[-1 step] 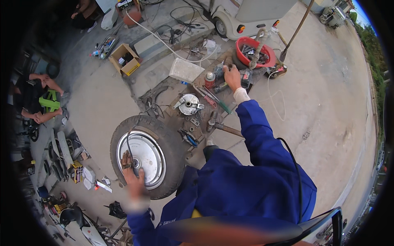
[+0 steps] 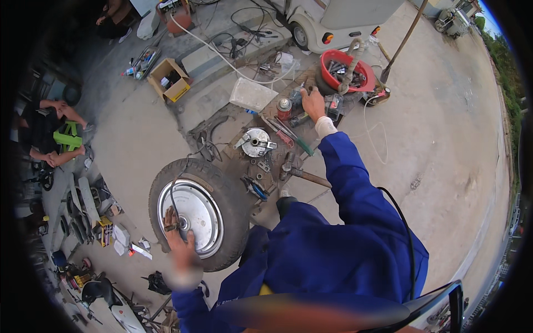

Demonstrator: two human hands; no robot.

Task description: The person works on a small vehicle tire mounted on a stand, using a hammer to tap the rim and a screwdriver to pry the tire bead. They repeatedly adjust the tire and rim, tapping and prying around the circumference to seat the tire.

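My left hand rests on the silver hub of a black-tyred wheel, thumb apart, dirty fingers beside a black cable near the axle. My right hand reaches toward the tools on a cluttered low board, its fingers bent at a dark object that I cannot make out. Around it are a red spray can, a green-handled tool and a red basin of metal parts. Below lie a round silver drum plate, a hammer and blue-handled pliers.
A seated person is at the left, another at upper left. A cardboard box, hoses, cables and a white block lie ahead, beside a small white vehicle. A long pole stands right; parts and scooters fill the lower left.
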